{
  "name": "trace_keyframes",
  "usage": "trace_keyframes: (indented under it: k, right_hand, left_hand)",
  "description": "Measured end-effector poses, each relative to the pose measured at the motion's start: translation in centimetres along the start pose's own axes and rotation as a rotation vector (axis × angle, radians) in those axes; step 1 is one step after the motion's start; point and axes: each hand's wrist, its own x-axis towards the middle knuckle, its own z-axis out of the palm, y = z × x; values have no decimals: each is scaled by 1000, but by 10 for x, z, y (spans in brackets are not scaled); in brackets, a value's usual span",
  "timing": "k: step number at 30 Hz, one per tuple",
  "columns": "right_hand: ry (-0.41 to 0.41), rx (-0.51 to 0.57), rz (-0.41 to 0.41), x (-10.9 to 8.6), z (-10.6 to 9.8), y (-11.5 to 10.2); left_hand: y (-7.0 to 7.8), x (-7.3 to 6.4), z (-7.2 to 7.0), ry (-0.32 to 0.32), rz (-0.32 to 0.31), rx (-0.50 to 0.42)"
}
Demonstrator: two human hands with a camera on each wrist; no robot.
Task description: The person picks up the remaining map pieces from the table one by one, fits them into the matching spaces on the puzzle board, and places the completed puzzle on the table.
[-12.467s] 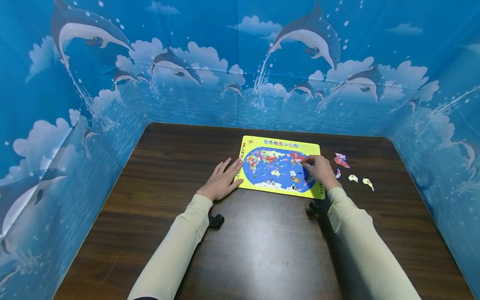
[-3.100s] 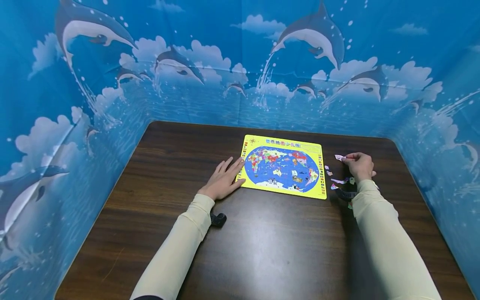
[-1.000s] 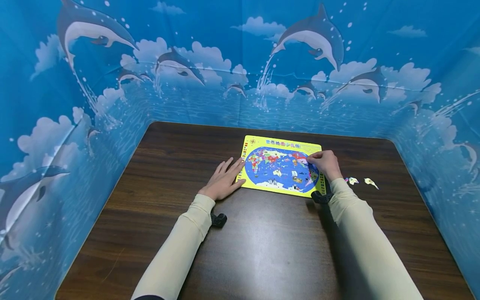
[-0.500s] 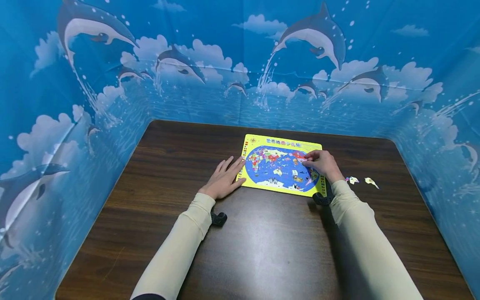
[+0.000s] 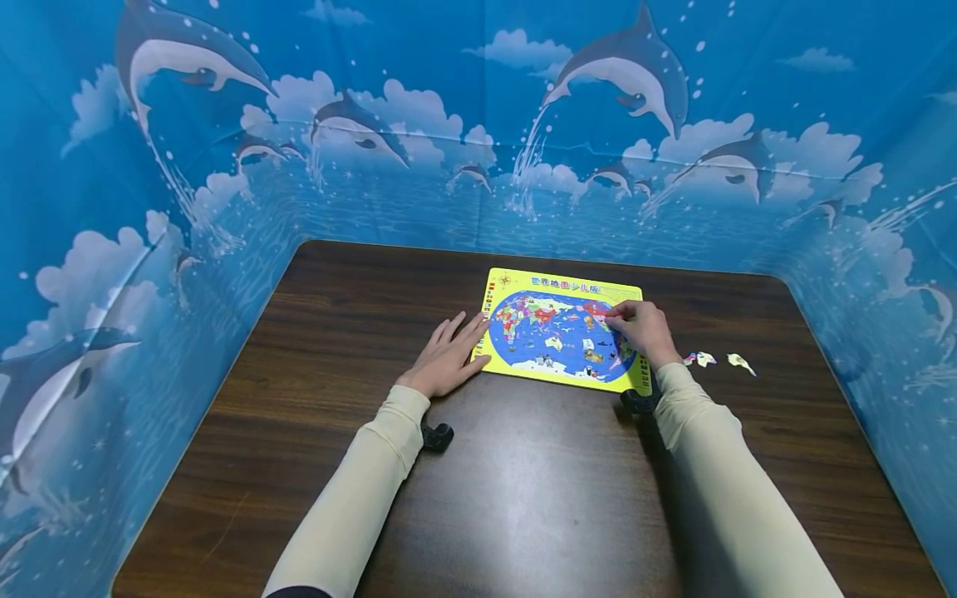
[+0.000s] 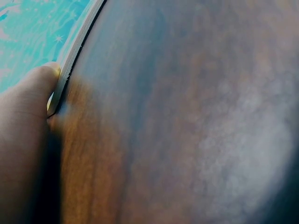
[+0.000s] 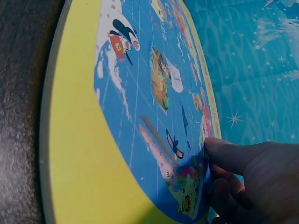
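A yellow-bordered world map puzzle board (image 5: 561,384) lies on the table, its blue oval filled with coloured continents and animals. Across its left edge rests my left hand (image 5: 443,359), fingers spread; in the left wrist view its thumb (image 6: 39,84) touches the board's rim. Over the right part of the map, my right hand (image 5: 649,334) has thumb and fingertips pinched together on a small puzzle piece, mostly hidden by the fingers. The right wrist view shows this hand (image 7: 261,175) low at the map's edge, beside the South America area (image 7: 187,191).
Loose puzzle pieces lie right of the board: a pale one (image 5: 704,359), another (image 5: 740,364) farther right, and a purplish one (image 5: 689,360) partly behind the right wrist. The dark wooden table (image 5: 523,498) backs onto a blue dolphin-printed curtain (image 5: 419,199).
My right hand went from the loose pieces to the map's right side with a piece, and its fingertips shift slightly there. The left hand stays on the board's left edge.
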Motion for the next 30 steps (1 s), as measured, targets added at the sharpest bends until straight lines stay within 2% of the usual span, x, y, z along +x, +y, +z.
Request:
trace_keyframes:
  k: [10, 14, 17, 21, 23, 26, 30]
  right_hand:
    - [25, 24, 2, -7, -7, 9]
    - [83, 52, 17, -15, -13, 17]
    - [135, 79, 63, -24, -22, 26]
    - [215, 88, 123, -35, -38, 44]
    - [243, 67, 127, -39, -47, 57]
    - [237, 28, 120, -48, -60, 76]
    - [164, -41, 73, -62, -71, 96]
  left_hand:
    - [1, 0, 1, 5, 7, -5]
    - [2, 0, 1, 10, 11, -17]
    - [2, -1, 1, 11, 7, -24]
    - [1, -1, -2, 9, -2, -17]
    - [1, 0, -3, 8, -6, -13]
    - [1, 0, -3, 5, -4, -10]
    - [0, -1, 1, 9, 2, -14]
